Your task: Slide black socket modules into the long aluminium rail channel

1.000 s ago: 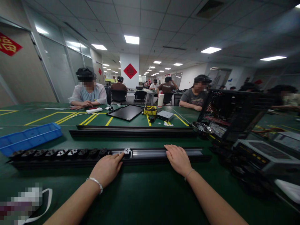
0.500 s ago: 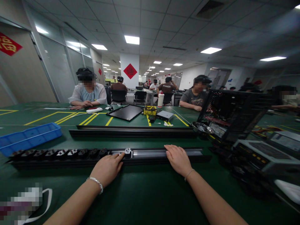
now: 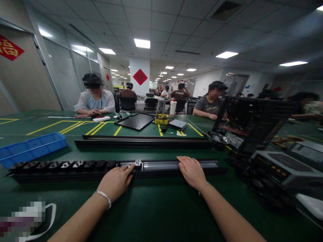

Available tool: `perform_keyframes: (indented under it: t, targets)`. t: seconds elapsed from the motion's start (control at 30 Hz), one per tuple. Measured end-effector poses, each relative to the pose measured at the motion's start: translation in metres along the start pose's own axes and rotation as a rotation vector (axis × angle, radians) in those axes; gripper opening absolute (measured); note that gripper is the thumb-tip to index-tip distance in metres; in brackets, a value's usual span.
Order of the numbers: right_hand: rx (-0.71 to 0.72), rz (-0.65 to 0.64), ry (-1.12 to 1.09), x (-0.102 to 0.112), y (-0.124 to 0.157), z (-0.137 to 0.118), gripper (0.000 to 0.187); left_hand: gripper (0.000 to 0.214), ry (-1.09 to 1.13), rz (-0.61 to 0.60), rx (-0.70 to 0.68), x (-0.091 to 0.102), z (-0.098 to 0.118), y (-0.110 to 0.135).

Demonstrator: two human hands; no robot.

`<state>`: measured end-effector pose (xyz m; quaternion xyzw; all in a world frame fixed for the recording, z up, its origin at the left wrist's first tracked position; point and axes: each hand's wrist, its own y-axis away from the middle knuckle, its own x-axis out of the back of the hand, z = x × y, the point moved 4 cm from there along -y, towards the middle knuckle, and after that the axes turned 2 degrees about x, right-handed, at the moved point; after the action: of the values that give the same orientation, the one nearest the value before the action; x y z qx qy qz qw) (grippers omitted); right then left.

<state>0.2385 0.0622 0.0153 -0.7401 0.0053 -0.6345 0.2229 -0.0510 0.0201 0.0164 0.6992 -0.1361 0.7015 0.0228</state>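
Observation:
A long black rail (image 3: pixel 156 173) lies across the table in front of me. Several dark socket-like modules (image 3: pixel 89 165) stand in a row in its left part, a couple with white tops. One more white-topped module (image 3: pixel 138 164) sits apart from that row, near the rail's middle. My left hand (image 3: pixel 116 181) has its index finger stretched out, the tip against the left side of this single module. Its other fingers are partly hidden beneath the hand. My right hand (image 3: pixel 190 170) rests flat across the right part of the rail, fingers extended, holding nothing visible.
Behind the rail lies a second black rail (image 3: pixel 143 143). A blue bin (image 3: pixel 32 148) stands left; an opened computer case (image 3: pixel 252 124) and a power supply (image 3: pixel 285 166) stand right. Beyond are a dark panel (image 3: pixel 136 121), a grey box (image 3: pixel 177 125) and seated people.
The single white-topped module and my left fingertip have shifted very slightly to the right along the rail. My right hand has stayed in place.

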Motion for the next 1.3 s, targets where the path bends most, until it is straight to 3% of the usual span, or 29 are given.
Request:
perform_keyframes:
  t: [0.8,1.3]
  targets:
    - [0.010,0.014,-0.003,0.000,0.000,-0.001,0.043,0.046,-0.023,0.022,-0.021,-0.001,0.001,0.002]
    - [0.008,0.012,-0.003,0.001,0.000,-0.001,0.043,0.050,0.135,0.115,-0.090,-0.014,0.007,0.001]
